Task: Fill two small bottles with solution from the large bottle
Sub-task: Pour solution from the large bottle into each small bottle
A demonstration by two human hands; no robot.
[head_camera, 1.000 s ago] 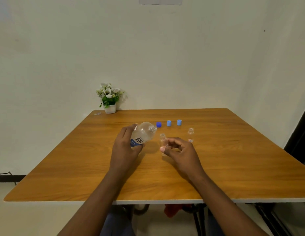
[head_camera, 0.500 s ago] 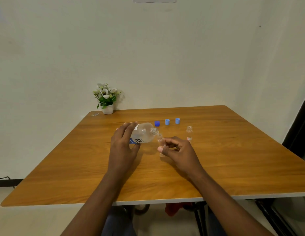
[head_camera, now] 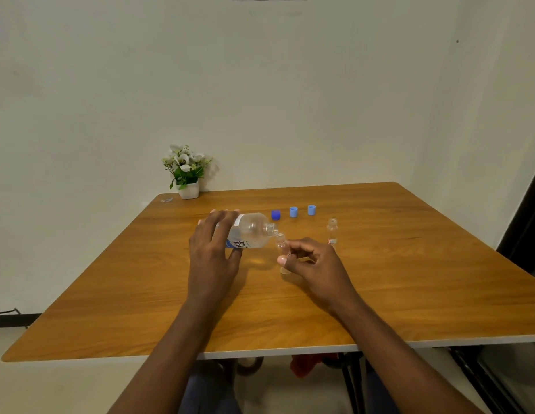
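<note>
Pour starting into the first small bottle (head_camera: 282,255)
Right hand (head_camera: 315,264) grip pinches it over the surface (head_camera: 409,279); left hand (head_camera: 214,249) grip wraps the large bottle (head_camera: 251,231), now tipped flatter, mouth meeting its neck; second small bottle (head_camera: 332,231) waits at 2 o'clock

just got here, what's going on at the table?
A person is at the pouring step. The left hand holds the large bottle tipped nearly sideways, its mouth at the rim of a small bottle that the right hand pinches upright. A second small bottle stands uncapped to the right; three blue caps sit behind.
</note>
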